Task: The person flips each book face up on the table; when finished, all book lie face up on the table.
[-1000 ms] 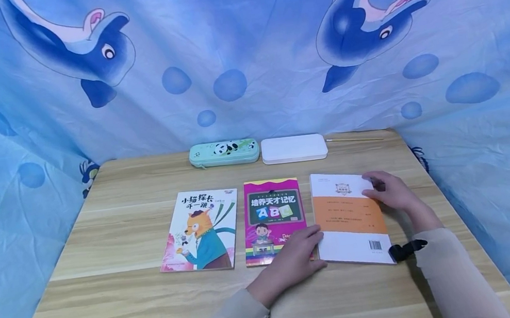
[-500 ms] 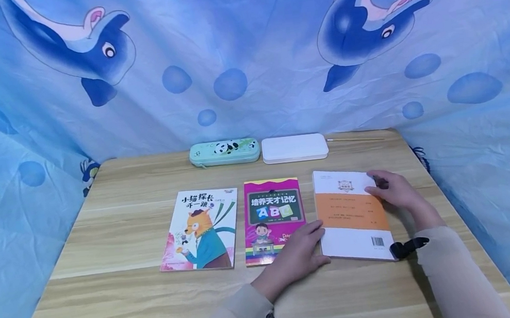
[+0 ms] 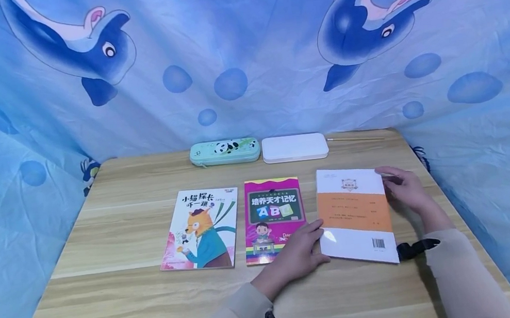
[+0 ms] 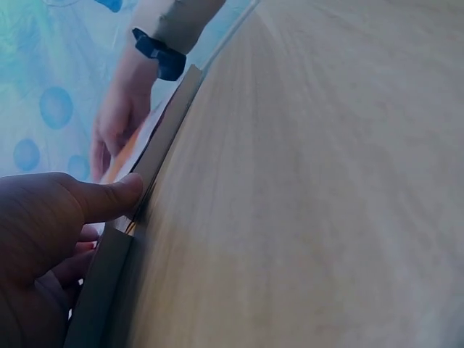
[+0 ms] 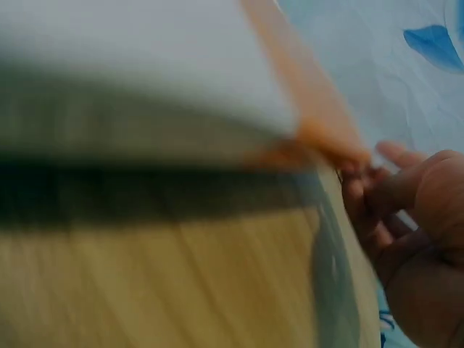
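Note:
A book with a white and orange back cover (image 3: 354,211) lies face down at the right of the row, tilted slightly. My left hand (image 3: 295,256) lies across the lower right part of a pink ABC book (image 3: 271,204); its fingertips and thumb touch the white and orange book's left side. In the left wrist view the thumb (image 4: 116,197) rests against that book's edge. By the upper right edge is my right hand (image 3: 408,192), fingertips at the edge and thumb beside it. The right wrist view, blurred, has the right hand (image 5: 413,217) near the book's far side.
A picture book with a fox-like animal (image 3: 202,232) lies at the left. Along the back stand a green panda pencil case (image 3: 225,153), a white case (image 3: 295,147) and a thin brush-like stick (image 3: 355,139). Blue dolphin-printed cloth (image 3: 271,48) surrounds the wooden table (image 3: 110,288).
The white and orange book has shifted slightly right. My right hand has moved right, and its thumb has come off the cover. My left hand has followed a little to the right.

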Available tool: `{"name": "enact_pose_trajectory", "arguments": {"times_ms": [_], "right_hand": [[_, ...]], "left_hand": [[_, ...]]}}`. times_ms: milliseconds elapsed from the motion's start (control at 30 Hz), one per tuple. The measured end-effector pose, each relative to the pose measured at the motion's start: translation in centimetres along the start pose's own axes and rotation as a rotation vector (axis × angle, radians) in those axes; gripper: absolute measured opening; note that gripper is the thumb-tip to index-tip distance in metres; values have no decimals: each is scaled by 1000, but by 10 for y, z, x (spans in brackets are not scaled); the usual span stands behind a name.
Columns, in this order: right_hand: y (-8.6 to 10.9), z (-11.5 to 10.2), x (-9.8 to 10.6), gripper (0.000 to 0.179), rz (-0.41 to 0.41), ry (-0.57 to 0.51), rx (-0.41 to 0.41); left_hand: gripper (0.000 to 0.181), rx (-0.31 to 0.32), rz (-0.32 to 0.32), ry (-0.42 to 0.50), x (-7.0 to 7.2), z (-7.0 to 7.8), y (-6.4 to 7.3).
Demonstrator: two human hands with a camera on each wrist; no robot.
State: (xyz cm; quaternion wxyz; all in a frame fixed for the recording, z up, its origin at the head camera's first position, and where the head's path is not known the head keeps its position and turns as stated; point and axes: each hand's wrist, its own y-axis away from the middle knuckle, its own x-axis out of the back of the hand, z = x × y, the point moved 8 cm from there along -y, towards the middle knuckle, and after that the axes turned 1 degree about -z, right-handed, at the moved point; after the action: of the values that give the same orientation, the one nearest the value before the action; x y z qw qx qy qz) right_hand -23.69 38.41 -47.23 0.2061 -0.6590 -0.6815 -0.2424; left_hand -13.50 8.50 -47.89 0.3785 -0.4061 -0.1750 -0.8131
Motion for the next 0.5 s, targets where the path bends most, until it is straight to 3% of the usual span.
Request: {"name": "enact_pose_trajectory", "arguments": {"times_ms": [233, 500], "right_hand": [[9, -11, 16, 50, 108, 36, 198], [12, -11, 21, 51, 135, 49, 204]], "left_hand": [[68, -17, -27, 26, 1, -2, 0], [76, -35, -6, -15, -1, 0, 1]]}}
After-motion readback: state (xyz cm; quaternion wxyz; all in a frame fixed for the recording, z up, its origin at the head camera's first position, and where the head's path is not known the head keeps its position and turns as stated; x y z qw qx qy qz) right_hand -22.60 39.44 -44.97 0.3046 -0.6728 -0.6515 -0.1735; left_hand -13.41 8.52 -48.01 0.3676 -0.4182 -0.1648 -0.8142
